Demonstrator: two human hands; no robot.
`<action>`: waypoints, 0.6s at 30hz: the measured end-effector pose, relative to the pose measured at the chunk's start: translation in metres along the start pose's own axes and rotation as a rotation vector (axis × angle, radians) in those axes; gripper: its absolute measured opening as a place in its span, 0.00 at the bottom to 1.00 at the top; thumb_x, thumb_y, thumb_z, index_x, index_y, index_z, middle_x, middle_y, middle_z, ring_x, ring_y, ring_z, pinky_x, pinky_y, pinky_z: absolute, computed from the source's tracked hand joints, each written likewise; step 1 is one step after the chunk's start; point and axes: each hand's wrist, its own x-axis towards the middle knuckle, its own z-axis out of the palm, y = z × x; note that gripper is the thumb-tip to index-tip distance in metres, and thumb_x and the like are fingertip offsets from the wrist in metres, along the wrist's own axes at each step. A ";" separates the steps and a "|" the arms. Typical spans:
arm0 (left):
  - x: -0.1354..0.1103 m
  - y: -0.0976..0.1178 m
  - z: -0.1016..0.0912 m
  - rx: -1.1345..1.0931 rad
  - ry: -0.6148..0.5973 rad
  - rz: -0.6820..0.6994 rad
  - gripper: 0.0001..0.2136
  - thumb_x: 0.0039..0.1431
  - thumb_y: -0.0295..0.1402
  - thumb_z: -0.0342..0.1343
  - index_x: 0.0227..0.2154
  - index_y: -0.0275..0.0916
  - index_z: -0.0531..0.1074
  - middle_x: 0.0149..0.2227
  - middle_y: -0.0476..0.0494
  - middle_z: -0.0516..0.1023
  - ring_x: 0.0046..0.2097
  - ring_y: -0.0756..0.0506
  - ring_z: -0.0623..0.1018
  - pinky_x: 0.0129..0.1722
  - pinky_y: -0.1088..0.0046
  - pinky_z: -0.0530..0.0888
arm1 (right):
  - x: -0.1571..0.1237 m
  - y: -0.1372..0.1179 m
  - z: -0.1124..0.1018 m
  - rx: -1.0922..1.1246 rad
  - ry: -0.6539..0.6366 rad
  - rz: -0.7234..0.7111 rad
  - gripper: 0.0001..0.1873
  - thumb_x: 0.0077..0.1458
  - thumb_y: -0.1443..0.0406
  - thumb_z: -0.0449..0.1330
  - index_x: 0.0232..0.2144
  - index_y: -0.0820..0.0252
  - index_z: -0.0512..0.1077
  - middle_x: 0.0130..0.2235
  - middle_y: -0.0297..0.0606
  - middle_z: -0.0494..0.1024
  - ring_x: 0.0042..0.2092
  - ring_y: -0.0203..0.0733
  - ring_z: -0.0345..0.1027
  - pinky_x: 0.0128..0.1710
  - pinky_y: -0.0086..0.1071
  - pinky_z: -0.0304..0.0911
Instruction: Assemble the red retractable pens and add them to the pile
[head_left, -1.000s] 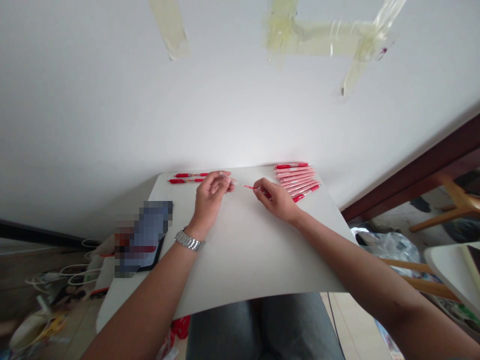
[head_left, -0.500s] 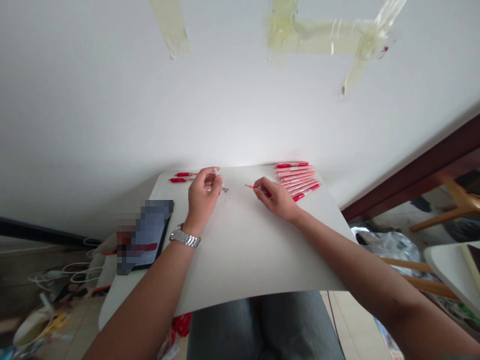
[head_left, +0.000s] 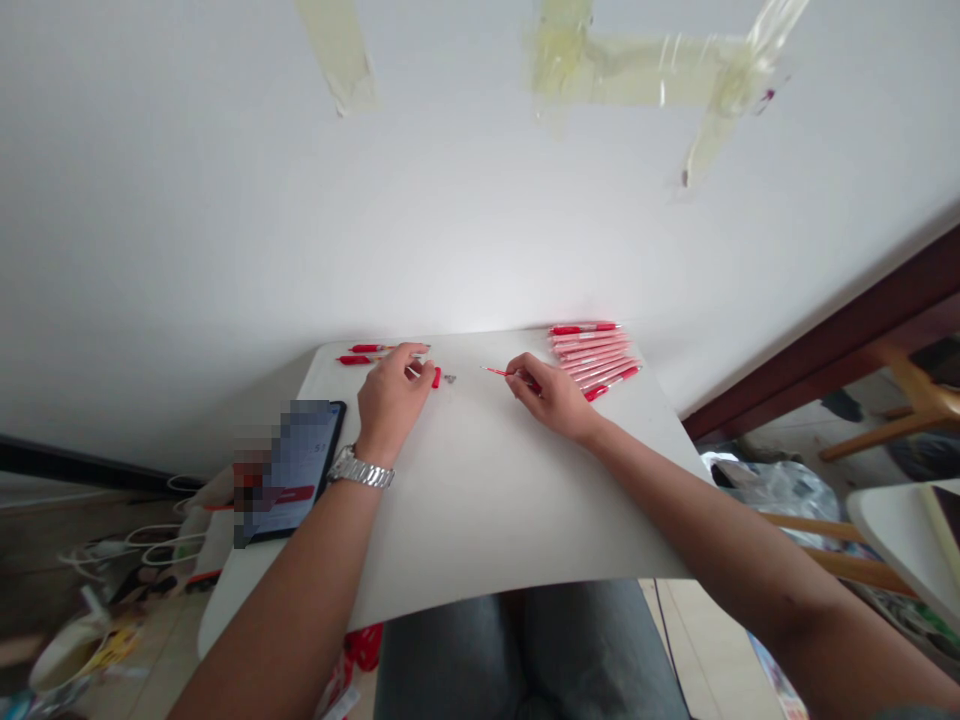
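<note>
My left hand (head_left: 390,397) rests low on the white table (head_left: 487,500), fingers curled around a clear pen barrel with a red grip (head_left: 435,376) that pokes out to its right. A tiny metal spring (head_left: 449,379) lies just beyond it. My right hand (head_left: 551,395) pinches a thin red refill (head_left: 498,372) whose tip points left. Two red pens (head_left: 364,354) lie at the far left edge behind my left hand. A fan of several red pens (head_left: 594,357) lies at the far right, beside my right hand.
A dark phone (head_left: 296,465) lies on the table's left side by my left wrist, which wears a metal watch (head_left: 360,470). The white wall stands right behind the table. Cables and clutter cover the floor at left; wooden furniture and a plastic bag (head_left: 780,492) are at right.
My left hand pulled the barrel off the refill, moved left and sank to the table. A small spring now lies on the table. My right hand stayed put with the refill.
</note>
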 end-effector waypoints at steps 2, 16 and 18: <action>0.000 -0.003 0.001 0.057 -0.037 -0.018 0.11 0.65 0.40 0.61 0.48 0.48 0.80 0.40 0.45 0.85 0.39 0.39 0.80 0.38 0.65 0.69 | 0.000 0.000 0.000 -0.005 0.001 -0.002 0.12 0.72 0.55 0.54 0.45 0.54 0.70 0.33 0.33 0.76 0.30 0.37 0.62 0.33 0.31 0.57; 0.000 -0.005 0.001 0.130 -0.122 -0.044 0.11 0.64 0.41 0.62 0.48 0.49 0.80 0.39 0.44 0.85 0.38 0.38 0.80 0.36 0.66 0.67 | 0.001 -0.001 0.000 -0.001 0.002 -0.001 0.11 0.72 0.55 0.54 0.44 0.54 0.70 0.31 0.32 0.74 0.30 0.38 0.62 0.33 0.31 0.57; 0.000 -0.005 0.001 0.135 -0.126 -0.047 0.11 0.65 0.41 0.62 0.48 0.49 0.80 0.39 0.44 0.85 0.39 0.38 0.80 0.36 0.66 0.66 | 0.001 -0.001 -0.001 -0.001 0.000 0.002 0.11 0.72 0.55 0.54 0.44 0.54 0.70 0.32 0.32 0.74 0.30 0.37 0.62 0.33 0.31 0.57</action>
